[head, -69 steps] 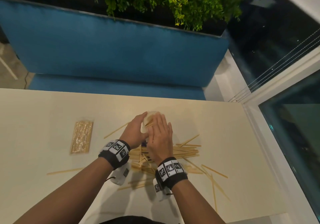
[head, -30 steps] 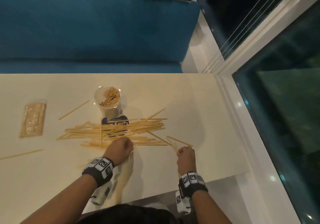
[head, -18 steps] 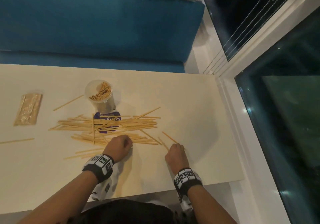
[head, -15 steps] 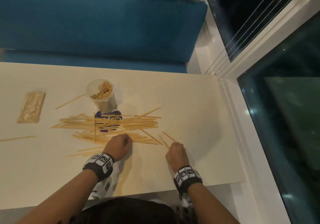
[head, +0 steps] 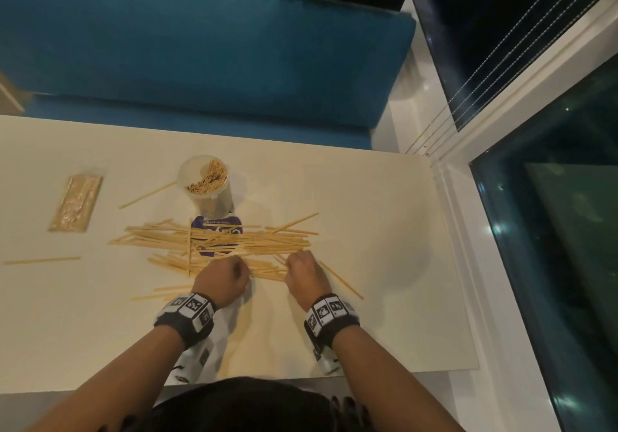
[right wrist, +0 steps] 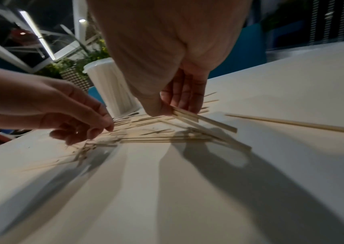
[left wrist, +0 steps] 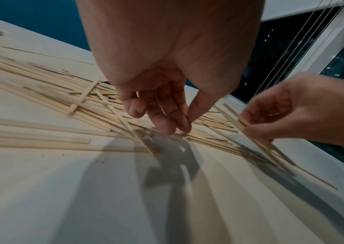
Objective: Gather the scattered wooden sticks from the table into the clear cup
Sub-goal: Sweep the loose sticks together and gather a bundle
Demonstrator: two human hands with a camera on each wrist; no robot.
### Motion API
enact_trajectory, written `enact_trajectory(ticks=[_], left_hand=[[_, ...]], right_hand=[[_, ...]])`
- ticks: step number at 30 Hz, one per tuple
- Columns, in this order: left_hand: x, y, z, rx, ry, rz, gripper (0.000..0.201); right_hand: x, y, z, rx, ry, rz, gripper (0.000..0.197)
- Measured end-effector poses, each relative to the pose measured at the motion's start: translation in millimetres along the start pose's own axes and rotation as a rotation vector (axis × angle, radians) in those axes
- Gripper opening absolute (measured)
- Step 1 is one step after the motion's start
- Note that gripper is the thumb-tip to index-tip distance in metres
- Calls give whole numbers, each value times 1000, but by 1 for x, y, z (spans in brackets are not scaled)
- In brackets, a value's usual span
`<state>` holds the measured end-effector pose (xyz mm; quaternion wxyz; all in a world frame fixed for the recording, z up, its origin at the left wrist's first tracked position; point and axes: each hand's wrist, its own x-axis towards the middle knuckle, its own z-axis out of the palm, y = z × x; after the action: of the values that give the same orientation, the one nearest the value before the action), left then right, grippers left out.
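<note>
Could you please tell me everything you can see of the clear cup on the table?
The cup is a tall, translucent plastic tumbler with a rolled rim. It stands upright on the table behind the scattered sticks, near a purple card. Many sticks already stand inside it, leaning to one side. Neither hand touches it.

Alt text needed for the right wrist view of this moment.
The right hand pinches the ends of a few wooden sticks just above the white table, while the left hand reaches into the scattered pile beside it. The clear cup stands upright behind the pile.
</note>
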<state>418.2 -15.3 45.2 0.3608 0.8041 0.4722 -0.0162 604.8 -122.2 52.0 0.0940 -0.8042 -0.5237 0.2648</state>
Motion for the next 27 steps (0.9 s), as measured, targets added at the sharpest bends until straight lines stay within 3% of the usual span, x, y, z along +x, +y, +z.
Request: enact_trajectory(ticks=[4,8,11,13,18,23,25,27], left_hand=[[0,-8,-1,10,-35,-14,17],[7,-12,-1,47,-40,37,13],[13,-9,0,84,-58,68,16],[16,-7,2,93,-80,71,15],[21,-6,2,69,-123,64,4],[25,-13,-6,27,-96,78,7],[27,-19,-12,48,-108,71,9],[28,-24,-19,76,-126,68,10]], right_hand=[[11,-8,0,54,87,-94,25],[-1,47,-8,47,301,228,23],[-17,84,-8,-48,201,379,22],[-23,90,-4,-61,169,363,13],[-5,68,-4,-182,121,317,13],[22,0,-1,-85,106,27,8],[34,-15,-1,-72,102,-31,23],[48,-22,-7,-67,98,-46,66]])
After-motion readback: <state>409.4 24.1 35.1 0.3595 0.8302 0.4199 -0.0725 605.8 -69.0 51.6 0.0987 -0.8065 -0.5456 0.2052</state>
